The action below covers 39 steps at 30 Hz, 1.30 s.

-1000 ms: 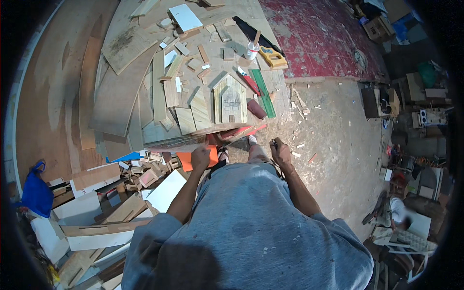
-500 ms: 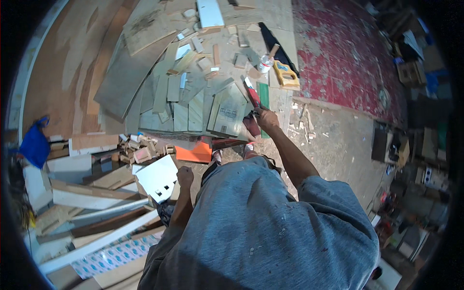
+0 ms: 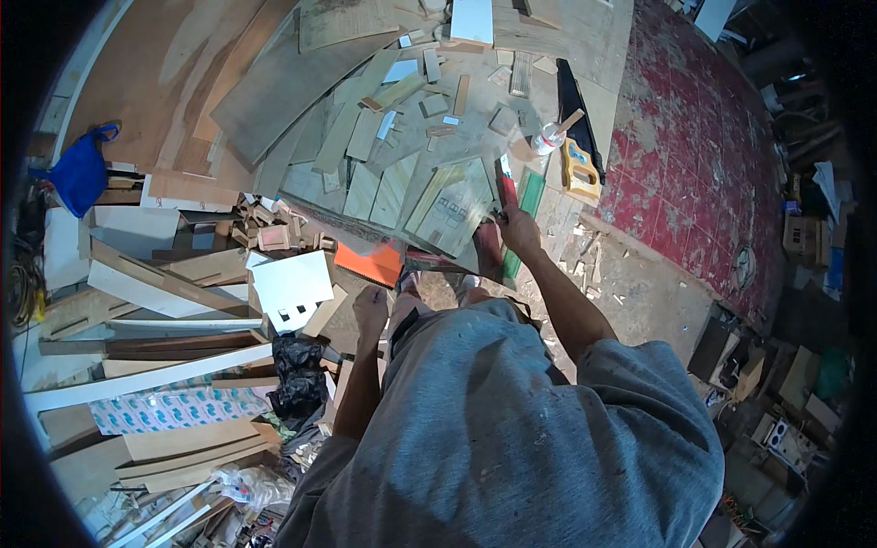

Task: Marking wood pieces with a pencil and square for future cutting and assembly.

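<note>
My right hand (image 3: 519, 230) reaches forward over the floor and is closed on the near end of a flat red strip (image 3: 505, 185). That strip lies beside a green strip (image 3: 528, 201) and a pale house-shaped wooden panel (image 3: 452, 208). My left hand (image 3: 370, 306) hangs lower on the left with its fingers curled and nothing visible in it. It is just below an orange sheet (image 3: 370, 263). My grey shirt hides my legs and most of the floor under me.
Many cut wooden boards and small offcuts (image 3: 384, 128) cover the floor ahead. A yellow tool (image 3: 580, 169) and a white bottle (image 3: 548, 139) lie beyond my right hand. Stacked planks (image 3: 155, 292), a white cut-out board (image 3: 292, 288), a black bag (image 3: 297, 370) and a blue bag (image 3: 80, 169) crowd the left. Red tiles (image 3: 676, 137) lie to the right.
My right hand has gone from beside my feet forward to the red strip and closed on it. My left hand has left the orange sheet and drawn back toward me.
</note>
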Tool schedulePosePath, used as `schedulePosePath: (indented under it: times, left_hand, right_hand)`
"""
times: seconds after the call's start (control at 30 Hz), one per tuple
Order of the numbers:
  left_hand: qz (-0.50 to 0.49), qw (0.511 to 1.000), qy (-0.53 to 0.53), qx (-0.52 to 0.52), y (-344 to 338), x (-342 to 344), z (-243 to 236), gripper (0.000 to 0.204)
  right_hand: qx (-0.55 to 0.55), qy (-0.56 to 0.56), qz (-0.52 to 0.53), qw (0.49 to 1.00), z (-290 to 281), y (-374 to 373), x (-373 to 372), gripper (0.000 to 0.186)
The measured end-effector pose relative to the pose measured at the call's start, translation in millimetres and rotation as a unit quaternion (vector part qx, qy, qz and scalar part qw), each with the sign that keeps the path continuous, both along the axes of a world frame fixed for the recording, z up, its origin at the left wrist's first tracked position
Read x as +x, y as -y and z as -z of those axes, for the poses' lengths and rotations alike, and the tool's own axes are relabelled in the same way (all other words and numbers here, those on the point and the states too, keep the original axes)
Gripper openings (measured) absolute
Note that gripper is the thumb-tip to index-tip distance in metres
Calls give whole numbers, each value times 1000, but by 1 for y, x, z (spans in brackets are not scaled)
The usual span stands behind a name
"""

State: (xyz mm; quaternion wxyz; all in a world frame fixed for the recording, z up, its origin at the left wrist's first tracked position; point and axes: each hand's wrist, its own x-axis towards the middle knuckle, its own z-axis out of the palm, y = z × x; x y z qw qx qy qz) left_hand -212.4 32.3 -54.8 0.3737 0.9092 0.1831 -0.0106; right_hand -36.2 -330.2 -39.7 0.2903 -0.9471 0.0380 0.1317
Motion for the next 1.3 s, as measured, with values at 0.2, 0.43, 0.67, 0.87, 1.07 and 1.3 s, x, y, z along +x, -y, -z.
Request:
schedulePosePath:
  times: [0.2,0.43,0.67,0.87,1.07,1.3]
  left_hand:
    - [1,995,34,-93,46,78,-34,15]
    - [47,997,41,-36,82,116,-32,13]
    - [19,1000,6,-6,78,105,-12,15]
    - [-17,1000,-5,-4,53,101,2,15]
    - [-55,995,0,85,1,125,12,19]
    - [-59,987,-21,151,-48,230,-2,18]
  right_hand:
    - [97,79,38,991,6,4,11,18]
    - [147,100,73,981,-14,4,-10,28]
    - [75,-7,-5,997,-44,-13,-48,33]
    - [-23,-39,-12,999,-30,-22,-47,45]
    - [-28,-50,28,998,-40,-21,-45,47]
    - [-33,22,62,997,-39,8,-78,34]
